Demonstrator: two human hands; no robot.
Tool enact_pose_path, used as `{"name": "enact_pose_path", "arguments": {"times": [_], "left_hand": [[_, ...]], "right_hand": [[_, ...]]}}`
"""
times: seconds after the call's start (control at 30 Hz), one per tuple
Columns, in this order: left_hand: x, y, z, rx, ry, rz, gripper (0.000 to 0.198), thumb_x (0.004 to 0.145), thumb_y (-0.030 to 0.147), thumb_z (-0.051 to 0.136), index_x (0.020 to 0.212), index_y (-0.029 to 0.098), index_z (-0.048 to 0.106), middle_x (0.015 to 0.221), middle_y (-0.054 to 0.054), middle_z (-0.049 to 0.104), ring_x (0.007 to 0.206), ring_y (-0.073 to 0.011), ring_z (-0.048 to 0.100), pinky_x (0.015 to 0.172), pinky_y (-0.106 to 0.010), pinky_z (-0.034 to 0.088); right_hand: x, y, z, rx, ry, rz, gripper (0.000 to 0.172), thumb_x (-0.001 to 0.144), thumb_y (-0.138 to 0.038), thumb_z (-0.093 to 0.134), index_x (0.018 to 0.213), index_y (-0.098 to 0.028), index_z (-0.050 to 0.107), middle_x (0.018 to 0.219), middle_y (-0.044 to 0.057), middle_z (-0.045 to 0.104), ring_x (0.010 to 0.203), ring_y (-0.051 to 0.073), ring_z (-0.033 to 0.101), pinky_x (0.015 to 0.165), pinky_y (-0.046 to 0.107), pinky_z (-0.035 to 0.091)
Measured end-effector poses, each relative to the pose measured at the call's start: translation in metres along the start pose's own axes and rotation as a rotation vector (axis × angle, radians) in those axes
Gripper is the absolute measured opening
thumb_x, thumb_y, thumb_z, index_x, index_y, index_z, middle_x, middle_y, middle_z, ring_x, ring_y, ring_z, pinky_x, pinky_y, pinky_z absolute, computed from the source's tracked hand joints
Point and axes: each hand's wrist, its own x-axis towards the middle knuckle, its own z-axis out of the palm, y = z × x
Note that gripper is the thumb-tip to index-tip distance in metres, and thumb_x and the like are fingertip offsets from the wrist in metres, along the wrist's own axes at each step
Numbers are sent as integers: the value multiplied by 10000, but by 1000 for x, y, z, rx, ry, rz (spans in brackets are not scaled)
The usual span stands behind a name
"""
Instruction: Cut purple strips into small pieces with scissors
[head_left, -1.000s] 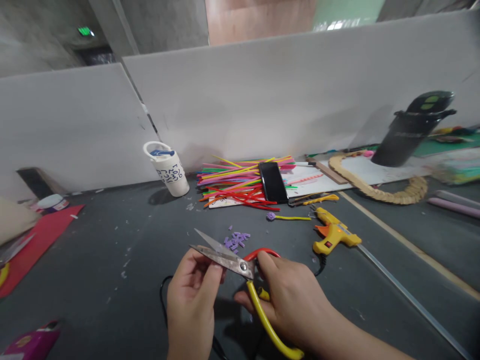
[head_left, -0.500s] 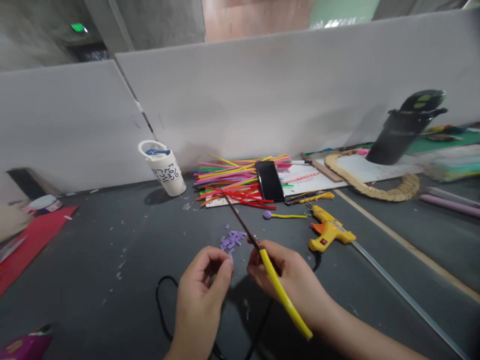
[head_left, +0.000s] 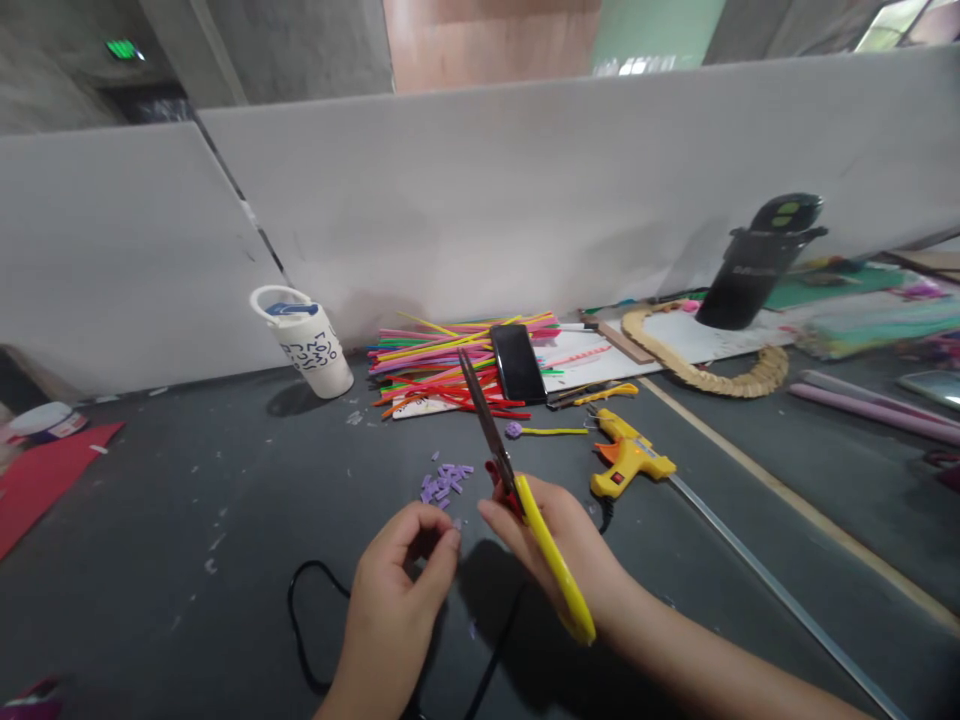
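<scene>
My right hand [head_left: 559, 530] is closed around a pair of scissors [head_left: 491, 425] with yellow handles. Their dark blades point up and away, towards the bundle of coloured strips. My left hand [head_left: 409, 575] is pinched, thumb against forefinger, with a tiny pale purple piece [head_left: 457, 523] at the fingertips. Just beyond the left fingers lies a small heap of cut purple pieces [head_left: 444, 484] on the dark table. Farther off rests a yellow stem with a purple ball tip [head_left: 551, 431]. The blades are apart from the left hand.
Coloured pipe cleaners [head_left: 442, 360] and a black phone [head_left: 519, 362] lie at the back. A yellow glue gun [head_left: 630, 455] is on the right, its black cable [head_left: 296, 620] looping under my hands. A white cup [head_left: 311, 350] and a black tumbler [head_left: 754, 265] stand near the partition.
The scissors have turned more upright, and my right hand has shifted slightly. My left hand keeps its pinch. The whole view has swung a little to the right.
</scene>
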Motion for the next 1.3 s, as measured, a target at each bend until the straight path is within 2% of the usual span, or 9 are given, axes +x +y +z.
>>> {"name": "enact_pose_path", "arguments": {"times": [0.1, 0.2, 0.37, 0.6, 0.7, 0.77, 0.93, 1.1, 1.3], "left_hand": [[1, 4, 0, -209, 22, -154, 118, 731, 272, 599, 659, 182, 573, 579, 33, 536, 553, -122, 480, 541, -209, 377], [1, 4, 1, -320, -14, -214, 100, 705, 266, 620, 683, 170, 603, 602, 16, 586, 565, -126, 507, 546, -211, 396], [1, 0, 1, -119, -89, -61, 74, 732, 227, 589, 690, 175, 622, 675, -14, 626, 646, -165, 565, 615, -252, 433], [-4, 0, 3, 117, -55, 116, 107, 745, 170, 544, 659, 206, 596, 647, 2, 607, 625, -165, 557, 594, -253, 417], [-2, 0, 0, 19, -85, 38, 59, 708, 170, 581, 689, 196, 630, 680, -16, 634, 669, -181, 578, 640, -270, 433], [0, 0, -2, -181, -148, -88, 54, 692, 179, 597, 708, 182, 649, 687, -22, 640, 657, -175, 577, 638, -273, 441], [5, 1, -7, -582, -338, -313, 105, 708, 204, 622, 651, 126, 662, 576, -7, 558, 504, -101, 491, 480, -207, 394], [3, -1, -6, -668, -326, -460, 64, 670, 186, 684, 707, 137, 665, 559, -15, 606, 494, -97, 533, 465, -187, 391], [5, -3, -2, -535, -280, -366, 76, 631, 177, 686, 685, 128, 666, 577, -6, 591, 489, -97, 501, 470, -204, 395]], "right_hand": [[-2, 0, 3, 146, -107, 38, 49, 711, -200, 529, 705, -168, 492, 611, -45, 452, 562, 93, 401, 504, 178, 344], [-5, -3, 5, 316, -180, 85, 130, 701, -212, 568, 810, -169, 510, 678, -38, 491, 597, 98, 439, 532, 182, 372], [-5, -10, 2, 325, -138, 102, 84, 687, -193, 563, 738, -164, 503, 649, -46, 471, 587, 91, 413, 535, 177, 356], [-2, -8, 3, 343, -182, 124, 56, 672, -138, 517, 677, -169, 470, 601, -62, 414, 546, 80, 359, 496, 167, 314], [-2, -8, 0, 265, -204, 84, 52, 678, -141, 515, 667, -168, 471, 612, -54, 429, 567, 87, 381, 513, 173, 328], [-2, -9, -2, 218, -267, 62, 48, 695, -155, 524, 677, -167, 481, 623, -46, 466, 582, 96, 420, 537, 183, 352], [-3, -14, -6, 302, -412, 69, 40, 745, -200, 514, 759, -168, 496, 675, -6, 577, 626, 132, 534, 583, 220, 412], [-2, -16, -10, 250, -345, 44, 62, 742, -184, 519, 696, -165, 482, 633, -34, 508, 586, 98, 471, 542, 186, 379], [0, -15, -11, 219, -323, 51, 83, 720, -174, 525, 672, -171, 457, 624, -47, 450, 581, 91, 401, 526, 178, 340]]}}
